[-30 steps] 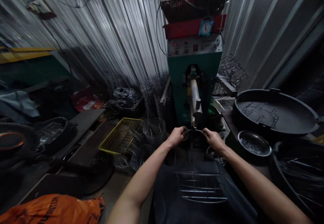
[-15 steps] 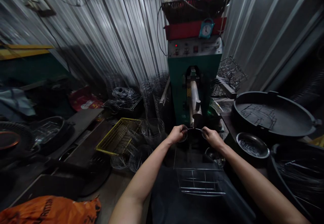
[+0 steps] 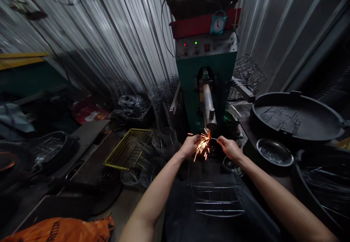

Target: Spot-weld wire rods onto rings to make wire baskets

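On the head feed I see the right hand point(image 3: 232, 149) clamped on a thin wire point(image 3: 214, 138), thumb against fingers. Left hand point(image 3: 190, 146) pinched together on the wire's other side; sparks point(image 3: 202, 145) partly hide its fingertips. Wire sits between both hands, right under the tip of the round metal arm point(image 3: 209, 105) on the green machine point(image 3: 191, 74). Panel shows red and green lights lit. Wire frame point(image 3: 220, 202) below the hands; can't tell if it joins the wire.
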The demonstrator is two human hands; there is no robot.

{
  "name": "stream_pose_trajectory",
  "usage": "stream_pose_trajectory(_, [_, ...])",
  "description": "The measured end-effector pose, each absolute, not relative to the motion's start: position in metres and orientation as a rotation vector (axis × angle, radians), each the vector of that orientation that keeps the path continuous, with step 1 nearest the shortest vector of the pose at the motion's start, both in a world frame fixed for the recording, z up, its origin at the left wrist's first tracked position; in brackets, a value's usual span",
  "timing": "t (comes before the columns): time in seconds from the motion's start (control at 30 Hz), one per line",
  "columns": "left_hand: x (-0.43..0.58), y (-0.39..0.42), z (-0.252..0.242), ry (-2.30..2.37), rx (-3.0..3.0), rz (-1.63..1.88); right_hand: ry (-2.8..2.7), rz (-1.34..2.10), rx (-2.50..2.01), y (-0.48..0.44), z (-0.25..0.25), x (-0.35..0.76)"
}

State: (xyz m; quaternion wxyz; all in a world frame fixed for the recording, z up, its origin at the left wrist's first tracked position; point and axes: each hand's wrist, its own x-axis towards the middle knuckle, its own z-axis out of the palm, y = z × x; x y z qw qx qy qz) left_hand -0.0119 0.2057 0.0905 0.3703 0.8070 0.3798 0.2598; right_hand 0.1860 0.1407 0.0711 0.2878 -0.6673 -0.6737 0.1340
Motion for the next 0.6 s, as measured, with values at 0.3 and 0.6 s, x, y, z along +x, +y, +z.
stream_pose_trajectory(0.3, [-0.0138, 0.2079, 0.0892, 0.979, 2.115, 0.661, -1.759, 0.353, -1.876, 0.1389, 0.0745, 0.1843])
stream_pose_trajectory(0.6, [-0.0134, 0.2053, 0.0952, 0.975, 2.093, 0.651, -1.617, 0.646, -1.729, 0.1398, 0.0778, 0.1916])
